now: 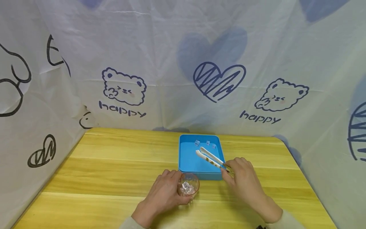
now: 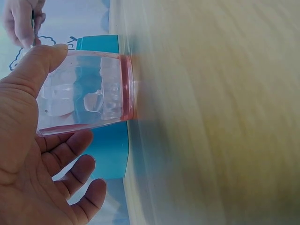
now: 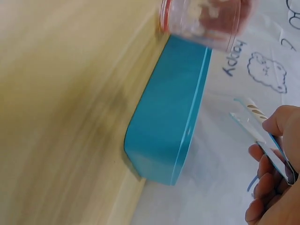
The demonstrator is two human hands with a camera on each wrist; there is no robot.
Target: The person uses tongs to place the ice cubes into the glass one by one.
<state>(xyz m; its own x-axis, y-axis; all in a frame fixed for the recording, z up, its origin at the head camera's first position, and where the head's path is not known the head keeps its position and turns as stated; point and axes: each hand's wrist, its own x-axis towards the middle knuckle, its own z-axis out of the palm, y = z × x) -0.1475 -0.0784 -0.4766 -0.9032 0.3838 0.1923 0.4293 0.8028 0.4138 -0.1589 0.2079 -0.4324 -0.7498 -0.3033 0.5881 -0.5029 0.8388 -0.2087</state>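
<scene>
My left hand [image 1: 166,194] grips a clear cup [image 1: 188,184] with a pinkish tint, thumb on one side and fingers on the other. Inside the cup lie several clear cubes [image 2: 110,89]. The cup stands on the table at the near side of a blue tray [image 1: 200,176]. My right hand [image 1: 244,178] pinches white and gold tongs [image 1: 211,157] between thumb and fingers. The tongs' tips are apart above the tray, with nothing between them. Near the tray's far wall are a larger clear cube [image 1: 197,143] and two smaller clear cubes [image 1: 208,142].
The wood-grain table [image 1: 114,159] reaches back to a white curtain [image 1: 168,95] printed with bears and hearts. More white cloth [image 1: 25,133] hangs along the left side, and also along the right.
</scene>
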